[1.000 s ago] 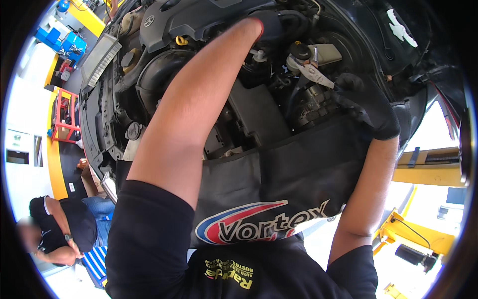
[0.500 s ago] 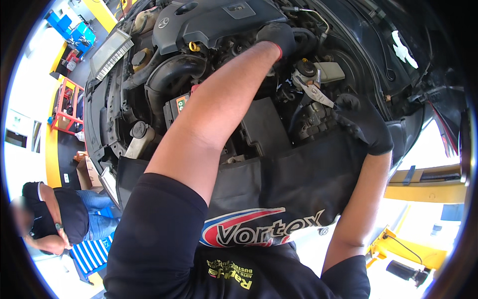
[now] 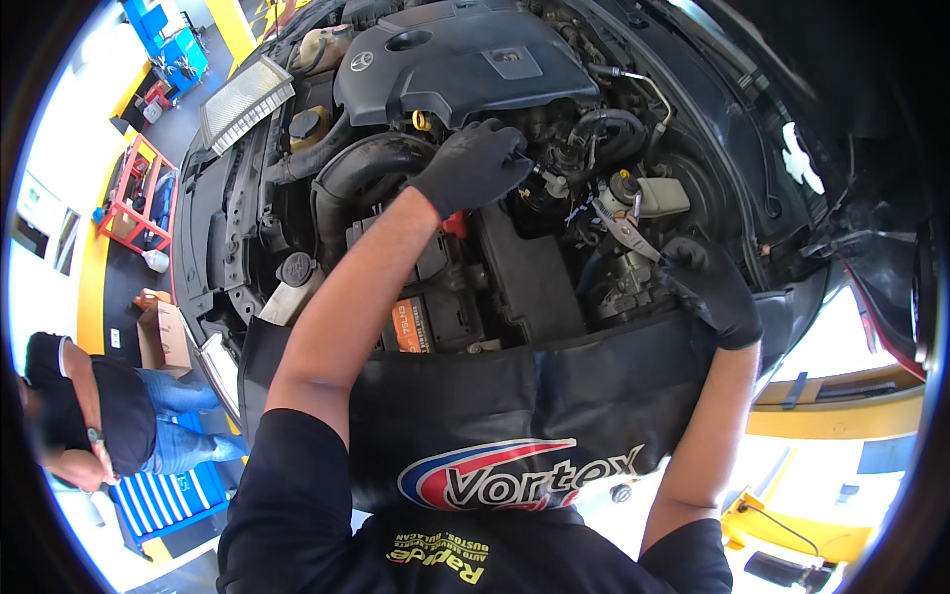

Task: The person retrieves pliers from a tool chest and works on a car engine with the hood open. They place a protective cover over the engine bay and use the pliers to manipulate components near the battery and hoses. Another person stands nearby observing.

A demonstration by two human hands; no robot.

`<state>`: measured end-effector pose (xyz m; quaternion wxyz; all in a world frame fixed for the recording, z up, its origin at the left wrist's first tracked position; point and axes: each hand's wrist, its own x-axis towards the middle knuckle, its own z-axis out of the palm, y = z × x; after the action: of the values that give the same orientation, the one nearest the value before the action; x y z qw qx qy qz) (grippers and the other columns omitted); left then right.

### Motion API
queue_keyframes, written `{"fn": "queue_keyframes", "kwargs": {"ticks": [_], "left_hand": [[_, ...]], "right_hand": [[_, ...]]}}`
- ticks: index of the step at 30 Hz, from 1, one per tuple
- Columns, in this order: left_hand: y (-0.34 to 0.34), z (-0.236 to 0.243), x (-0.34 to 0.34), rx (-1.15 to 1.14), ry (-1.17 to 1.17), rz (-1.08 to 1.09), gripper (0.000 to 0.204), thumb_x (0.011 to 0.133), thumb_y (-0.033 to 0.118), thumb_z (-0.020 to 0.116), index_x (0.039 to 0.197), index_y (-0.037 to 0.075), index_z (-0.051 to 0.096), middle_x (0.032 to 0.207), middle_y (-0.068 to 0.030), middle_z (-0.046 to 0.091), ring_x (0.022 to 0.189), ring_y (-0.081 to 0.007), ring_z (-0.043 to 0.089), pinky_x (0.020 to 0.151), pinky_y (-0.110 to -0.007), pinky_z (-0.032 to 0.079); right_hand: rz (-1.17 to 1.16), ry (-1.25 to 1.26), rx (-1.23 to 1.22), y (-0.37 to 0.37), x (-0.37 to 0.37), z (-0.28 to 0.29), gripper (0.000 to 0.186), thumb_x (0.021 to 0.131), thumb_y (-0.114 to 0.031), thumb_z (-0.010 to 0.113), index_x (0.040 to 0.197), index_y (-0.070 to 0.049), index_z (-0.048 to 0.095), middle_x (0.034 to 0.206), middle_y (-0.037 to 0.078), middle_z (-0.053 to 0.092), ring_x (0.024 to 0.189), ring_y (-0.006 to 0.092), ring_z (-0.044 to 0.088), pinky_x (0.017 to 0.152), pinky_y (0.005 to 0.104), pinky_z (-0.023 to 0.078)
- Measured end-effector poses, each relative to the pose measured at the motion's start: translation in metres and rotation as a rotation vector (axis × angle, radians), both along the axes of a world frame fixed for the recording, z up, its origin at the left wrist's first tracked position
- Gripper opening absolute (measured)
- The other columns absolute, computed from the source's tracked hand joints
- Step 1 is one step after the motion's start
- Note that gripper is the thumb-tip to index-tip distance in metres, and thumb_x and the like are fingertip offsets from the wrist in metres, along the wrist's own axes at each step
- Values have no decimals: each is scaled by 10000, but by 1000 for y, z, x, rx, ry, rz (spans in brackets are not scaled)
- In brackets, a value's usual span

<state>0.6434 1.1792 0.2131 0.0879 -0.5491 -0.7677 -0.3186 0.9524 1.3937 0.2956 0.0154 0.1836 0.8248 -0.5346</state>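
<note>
Two gloved hands (image 3: 473, 166) (image 3: 711, 292), one engine cover (image 3: 460, 64)

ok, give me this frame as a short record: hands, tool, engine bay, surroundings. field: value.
left_hand: black-gloved left hand, beside a metal fitting; grip unclear
right_hand: black-gloved right hand, holding the silver tool
tool: silver tool, head near the pale reservoir; exact type unclear
engine_bay: dark engine cover, yellow loop handle at its near edge
near_edge: black protective cover draped over
front_end: pleated panel lying there
background_left: another person, blue drawer cabinet, red cart
</note>
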Motion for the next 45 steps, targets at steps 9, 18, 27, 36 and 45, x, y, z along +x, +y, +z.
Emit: {"fn": "queue_keyframes", "kwargs": {"ticks": [9,18,27,36,45], "left_hand": [[56,-3,-49,-362,54,-242,286,974,312,614,1094,77,723,1125,-161,687,1127,-384,626,1020,-472,460],[63,31,-27,-422,474,-313,231,839,249,696,990,82,750,1053,-145,732,1060,-350,685,922,-475,536],[72,69,-2,-713,591,-351,237,798,147,694,1016,75,751,992,-143,720,1015,-340,680,901,-451,561],[61,53,-24,-613,817,-417,221,866,98,648,1056,106,760,1107,-95,743,1101,-299,692,922,-421,572],[26,34,-57,-431,934,-345,309,890,156,645,1195,137,690,1244,-52,667,1154,-260,645,972,-376,546]], "right_hand": [[8,10,168,4,0,-9,133,930,-110,690,946,19,665,775,37,630,743,95,529,719,296,446],[-6,-40,234,1,1,-5,106,941,-97,675,911,-5,633,763,-1,574,716,65,484,661,276,407],[20,-7,363,6,3,-11,194,919,-159,700,968,26,667,757,152,615,687,196,531,709,361,463],[-10,-109,267,4,2,-6,106,927,-66,677,979,25,657,821,0,603,784,77,523,722,282,444],[-69,6,186,-4,3,-7,155,893,-93,693,969,42,678,773,48,614,741,105,518,707,307,445]]}}
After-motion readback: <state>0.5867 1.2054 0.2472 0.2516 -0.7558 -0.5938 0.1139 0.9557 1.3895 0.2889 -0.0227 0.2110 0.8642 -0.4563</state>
